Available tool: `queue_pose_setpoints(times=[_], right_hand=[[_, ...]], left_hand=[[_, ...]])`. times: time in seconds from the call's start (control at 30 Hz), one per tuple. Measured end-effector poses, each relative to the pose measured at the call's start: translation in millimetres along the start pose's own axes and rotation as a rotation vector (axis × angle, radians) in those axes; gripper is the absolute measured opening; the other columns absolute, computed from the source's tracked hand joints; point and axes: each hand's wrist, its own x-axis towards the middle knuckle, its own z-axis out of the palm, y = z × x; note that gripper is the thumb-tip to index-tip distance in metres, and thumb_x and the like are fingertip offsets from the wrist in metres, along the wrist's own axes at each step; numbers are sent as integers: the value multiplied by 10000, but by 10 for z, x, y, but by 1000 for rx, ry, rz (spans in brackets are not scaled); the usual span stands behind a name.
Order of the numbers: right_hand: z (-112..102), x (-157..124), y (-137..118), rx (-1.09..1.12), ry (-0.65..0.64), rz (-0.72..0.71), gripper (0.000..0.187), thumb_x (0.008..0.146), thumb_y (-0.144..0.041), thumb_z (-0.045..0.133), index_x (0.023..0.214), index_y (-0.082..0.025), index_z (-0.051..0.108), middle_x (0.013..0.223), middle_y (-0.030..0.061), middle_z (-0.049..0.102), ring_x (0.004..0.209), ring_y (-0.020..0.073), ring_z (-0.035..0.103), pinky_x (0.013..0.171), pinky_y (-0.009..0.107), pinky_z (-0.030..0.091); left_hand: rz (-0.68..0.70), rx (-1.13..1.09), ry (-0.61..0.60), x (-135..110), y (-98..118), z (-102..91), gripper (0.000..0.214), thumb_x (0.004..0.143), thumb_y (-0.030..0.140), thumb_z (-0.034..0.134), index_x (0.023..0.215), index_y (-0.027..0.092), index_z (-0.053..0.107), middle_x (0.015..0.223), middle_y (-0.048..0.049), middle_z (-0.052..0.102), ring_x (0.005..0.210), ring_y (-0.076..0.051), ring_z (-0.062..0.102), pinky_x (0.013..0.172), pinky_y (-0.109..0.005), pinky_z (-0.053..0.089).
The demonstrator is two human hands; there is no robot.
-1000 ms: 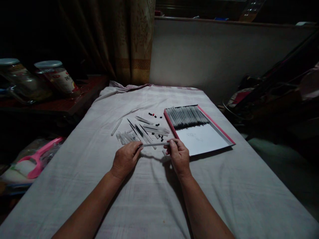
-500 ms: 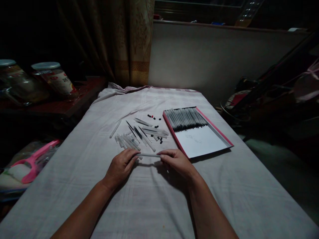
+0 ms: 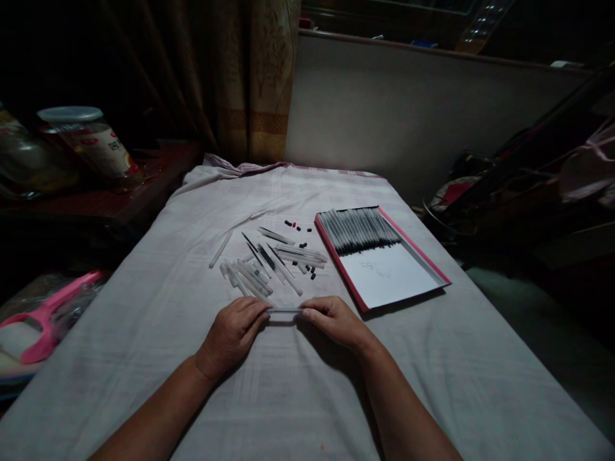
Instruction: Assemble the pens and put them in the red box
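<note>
A translucent pen barrel (image 3: pixel 285 311) is held level just in front of the loose pile. My left hand (image 3: pixel 234 330) pinches its left end between thumb and fingers, and my right hand (image 3: pixel 336 321) pinches the right end. Beyond the hands lie loose clear pen barrels (image 3: pixel 246 278) and dark-filled ink refills (image 3: pixel 267 256), some overlapping. Small black caps (image 3: pixel 308 268) and one red cap (image 3: pixel 294 224) are scattered behind and beside them. To the right, an open box (image 3: pixel 394 282) with red edges holds a row of pens (image 3: pixel 358 230), their dark ends towards me.
A wrinkled pale cloth (image 3: pixel 298 397) covers the table. At the left, a lidded jar (image 3: pixel 96 144) stands on a dark red side table (image 3: pixel 158 173), with pink-handled scissors (image 3: pixel 52 314) lower down. A patterned curtain (image 3: pixel 254 96) and a pale wall (image 3: pixel 375 109) are behind.
Both hands have come slightly nearer to me and closer together, so less of the pen barrel shows between them. The camera view has shifted a little. Box and loose pieces stay put.
</note>
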Motion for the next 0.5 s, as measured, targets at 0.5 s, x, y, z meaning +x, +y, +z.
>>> queue_pose_setpoints(times=[0.5], right_hand=[[-738,304,-94,-317,844,-53,342,805,-441,587,894,-178,787,934,93,767,876,240,693,799,337,518]], left_hand=[[-645,-517,212,49,-130,52,433,863,450,577,1197,177,615,935,-64,690,766,-169,663,690,-299,558]])
